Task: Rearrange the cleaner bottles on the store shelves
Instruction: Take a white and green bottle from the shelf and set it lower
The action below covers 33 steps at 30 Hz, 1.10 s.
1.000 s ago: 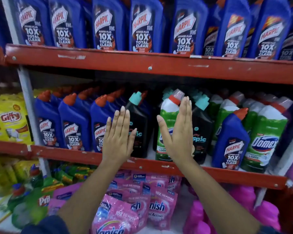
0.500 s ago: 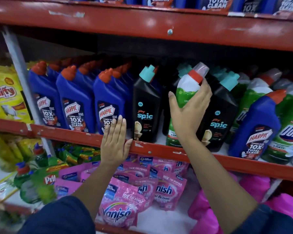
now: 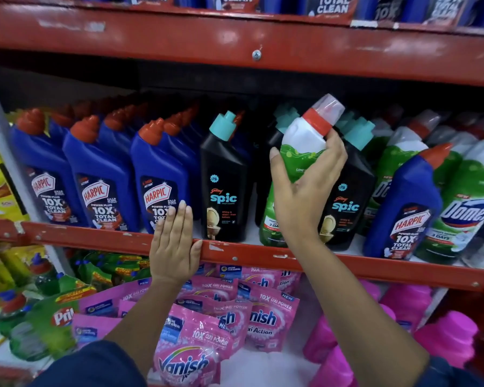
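green bottle (image 3: 299,152) now gripped by right hand (image 3: 302,191), tilted, earlier untouched

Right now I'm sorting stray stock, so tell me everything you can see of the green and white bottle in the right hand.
The green and white bottle looks like glossy plastic: white shoulder, green leafy label, red collar, clear cap on an angled neck. It tilts right, base on the middle shelf between two black Spic bottles. The right hand wraps its upper body. Only "3 DAYS" is readable low down.
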Available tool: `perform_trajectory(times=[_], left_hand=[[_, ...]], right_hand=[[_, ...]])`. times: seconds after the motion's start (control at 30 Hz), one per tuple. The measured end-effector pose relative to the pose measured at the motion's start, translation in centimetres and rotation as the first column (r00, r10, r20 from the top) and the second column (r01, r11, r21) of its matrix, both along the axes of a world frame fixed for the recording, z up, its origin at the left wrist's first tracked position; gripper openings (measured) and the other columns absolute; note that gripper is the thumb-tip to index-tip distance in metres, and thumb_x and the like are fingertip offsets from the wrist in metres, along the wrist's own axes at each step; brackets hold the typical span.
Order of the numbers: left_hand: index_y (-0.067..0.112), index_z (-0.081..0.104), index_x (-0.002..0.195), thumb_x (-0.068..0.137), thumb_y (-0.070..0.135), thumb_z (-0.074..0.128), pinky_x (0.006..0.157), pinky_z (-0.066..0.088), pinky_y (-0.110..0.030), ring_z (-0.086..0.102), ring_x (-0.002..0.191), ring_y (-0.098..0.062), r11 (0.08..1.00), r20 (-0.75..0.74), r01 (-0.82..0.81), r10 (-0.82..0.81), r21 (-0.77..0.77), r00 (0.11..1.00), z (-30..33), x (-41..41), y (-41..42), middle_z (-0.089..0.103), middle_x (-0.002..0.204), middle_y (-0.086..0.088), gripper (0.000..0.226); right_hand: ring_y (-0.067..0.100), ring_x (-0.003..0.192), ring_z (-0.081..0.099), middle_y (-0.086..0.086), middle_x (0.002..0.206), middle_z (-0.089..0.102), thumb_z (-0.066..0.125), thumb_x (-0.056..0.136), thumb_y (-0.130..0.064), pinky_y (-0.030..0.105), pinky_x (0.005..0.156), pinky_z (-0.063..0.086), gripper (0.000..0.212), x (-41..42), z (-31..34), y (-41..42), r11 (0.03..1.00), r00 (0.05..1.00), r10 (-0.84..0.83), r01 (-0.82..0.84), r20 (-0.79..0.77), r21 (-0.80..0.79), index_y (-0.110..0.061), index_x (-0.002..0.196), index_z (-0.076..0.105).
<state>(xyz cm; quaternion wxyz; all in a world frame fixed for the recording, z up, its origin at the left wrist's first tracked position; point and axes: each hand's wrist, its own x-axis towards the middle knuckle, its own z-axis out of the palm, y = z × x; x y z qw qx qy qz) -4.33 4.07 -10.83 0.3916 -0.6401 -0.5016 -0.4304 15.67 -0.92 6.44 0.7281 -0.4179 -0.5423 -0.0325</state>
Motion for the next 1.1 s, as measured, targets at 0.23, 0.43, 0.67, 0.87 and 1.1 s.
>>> perform_trajectory(times=[0.23, 0.43, 0.67, 0.87, 1.1], left_hand=[[0.004, 0.020, 0.151, 0.104, 0.037, 0.014, 0.121, 0.011, -0.038, 0.016, 0.147, -0.023, 1.000, 0.019, 0.008, -0.008, -0.003, 1.000, 0.0, 0.2, -0.1, 0.013, 0.161, -0.006, 0.058], [0.002, 0.023, 0.150, 0.104, 0.037, 0.015, 0.121, 0.013, -0.038, 0.018, 0.147, -0.023, 1.000, 0.024, -0.017, 0.017, 0.012, 1.000, 0.0, 0.3, 0.0, 0.014, 0.160, -0.006, 0.058], [0.002, 0.023, 0.150, 0.104, 0.038, 0.015, 0.121, 0.013, -0.038, 0.016, 0.147, -0.022, 0.999, 0.029, -0.045, 0.044, 0.023, 0.999, -0.6, 0.3, -0.1, 0.018, 0.159, -0.006, 0.059], [0.003, 0.023, 0.150, 0.103, 0.038, 0.013, 0.120, 0.017, -0.039, 0.018, 0.147, -0.022, 0.997, 0.038, -0.058, 0.055, 0.060, 0.998, -0.7, 0.3, 0.2, 0.035, 0.151, -0.014, 0.059], [0.003, 0.026, 0.149, 0.102, 0.037, 0.014, 0.120, 0.015, -0.037, 0.015, 0.147, -0.019, 0.993, 0.028, -0.068, 0.065, 0.098, 0.997, -0.8, 0.2, 0.4, 0.038, 0.149, -0.015, 0.059]], right_hand=[[0.025, 0.125, 0.044, 0.017, 0.132, 0.043, 0.076, 0.084, -0.017, 0.040, 0.107, 0.038, 0.069, 1.2, 1.0, -3.8, 0.995, 0.995, 0.071, -0.065, -0.069, 0.079, 0.003, 0.138, 0.038], [0.012, 0.124, 0.044, 0.011, 0.130, 0.045, 0.079, 0.081, -0.014, 0.016, 0.101, 0.036, 0.069, 2.2, -2.3, -6.5, 0.994, 0.993, 0.106, -0.105, -0.047, 0.009, 0.001, 0.136, 0.041], [0.012, 0.120, 0.047, 0.003, 0.126, 0.046, 0.078, 0.082, -0.019, 0.034, 0.097, 0.046, 0.066, 2.6, -10.4, -8.2, 0.959, 0.988, 0.146, -0.156, -0.059, -0.238, -0.009, 0.136, 0.042], [0.012, 0.105, 0.054, 0.000, 0.117, 0.048, 0.083, 0.077, -0.021, 0.038, 0.086, 0.052, 0.064, 3.2, -19.2, -7.9, 0.879, 0.988, 0.090, -0.136, -0.122, -0.457, -0.012, 0.128, 0.046], [0.015, 0.096, 0.049, -0.002, 0.104, 0.043, 0.086, 0.068, -0.007, 0.020, 0.086, 0.042, 0.062, 3.3, -25.0, -7.3, 0.805, 0.996, 0.020, -0.066, -0.084, -0.590, -0.005, 0.116, 0.047]])
